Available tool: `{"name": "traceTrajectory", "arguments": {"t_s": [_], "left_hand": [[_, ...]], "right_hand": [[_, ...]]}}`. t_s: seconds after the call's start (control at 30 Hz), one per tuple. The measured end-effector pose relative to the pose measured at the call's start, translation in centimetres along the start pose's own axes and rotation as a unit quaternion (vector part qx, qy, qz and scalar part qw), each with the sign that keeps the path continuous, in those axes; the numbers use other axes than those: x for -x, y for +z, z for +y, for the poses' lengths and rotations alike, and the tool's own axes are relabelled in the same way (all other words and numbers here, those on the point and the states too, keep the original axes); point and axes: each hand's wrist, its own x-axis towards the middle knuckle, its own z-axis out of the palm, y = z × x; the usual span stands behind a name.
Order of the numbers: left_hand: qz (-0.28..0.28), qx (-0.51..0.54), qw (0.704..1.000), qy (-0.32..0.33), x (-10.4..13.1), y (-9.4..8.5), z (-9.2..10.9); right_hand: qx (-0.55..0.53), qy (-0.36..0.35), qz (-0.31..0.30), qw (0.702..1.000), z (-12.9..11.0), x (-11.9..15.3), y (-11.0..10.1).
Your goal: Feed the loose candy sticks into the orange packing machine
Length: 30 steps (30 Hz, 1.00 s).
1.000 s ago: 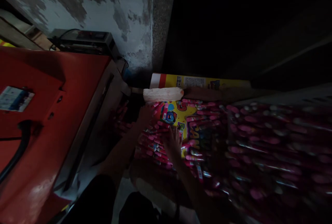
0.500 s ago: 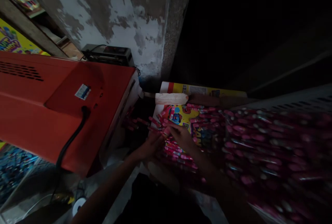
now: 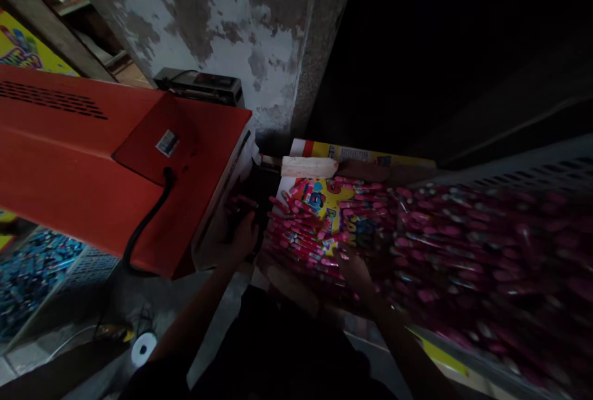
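Slim pink tubes (image 3: 301, 242) in shiny wrapping lie in a loose layer on a printed yellow and white cardboard sheet (image 3: 333, 187). At the right edge of that layer is my right hand (image 3: 354, 269), its fingers curled down among the tubes; what they grip is too dark to make out. My left hand (image 3: 245, 236) reaches into the dark gap beside the orange machine (image 3: 208, 134), close to a few more pink tubes (image 3: 243, 201) at the machine's side. Shadow hides the shape of its fingers.
A large heap of pink tubes (image 3: 463, 252) fills the right side, by a slatted crate wall (image 3: 523, 171). A pale wooden bar (image 3: 309, 167) lies across the cardboard. The machine's black cable (image 3: 143, 221) hangs at left, above a crate of blue pieces (image 3: 41, 276).
My hands, together over the tubes before, have moved apart: the left toward the machine, the right toward me and rightward. The view has shifted slightly.
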Motion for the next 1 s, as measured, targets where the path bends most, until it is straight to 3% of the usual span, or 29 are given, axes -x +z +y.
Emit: {"name": "traceTrajectory", "arguments": {"t_s": [0.1, 0.2, 0.27, 0.4, 0.6, 0.77, 0.83, 0.9, 1.0], "left_hand": [[-0.024, -0.131, 0.982, 0.135, 0.3, 3.3, 1.3], [-0.069, -0.243, 0.925, 0.285, 0.5, 8.0, 3.3], [-0.096, -0.271, 0.887, 0.361, -0.3, 10.6, 3.9], [-0.152, -0.286, 0.835, 0.445, -3.5, 12.6, 2.7], [-0.190, -0.277, 0.824, 0.456, -7.5, 11.5, 0.3], [-0.224, -0.300, 0.828, 0.417, -9.6, 8.0, -1.9], [-0.221, -0.292, 0.852, 0.374, -10.0, 6.0, -2.8], [-0.182, -0.261, 0.905, 0.283, -10.0, 4.2, -3.3], [-0.094, -0.182, 0.972, 0.118, -8.6, 2.5, -2.9]], "right_hand": [[0.131, -0.017, 0.007, 0.991, 2.7, 2.1, 0.6], [0.272, -0.107, 0.001, 0.956, 3.2, 2.4, 3.3], [0.297, -0.156, 0.002, 0.942, 2.9, 1.6, 5.8], [0.323, -0.168, 0.015, 0.931, 2.7, -0.7, 10.1], [0.312, -0.134, 0.026, 0.940, 1.9, -2.6, 13.0], [0.244, -0.134, 0.000, 0.960, -1.8, -4.4, 16.3], [0.214, -0.146, -0.020, 0.966, -3.9, -5.3, 17.9], [0.178, -0.162, -0.040, 0.970, -6.0, -6.0, 18.8], [0.124, -0.163, -0.039, 0.978, -7.3, -6.3, 17.8]]}}
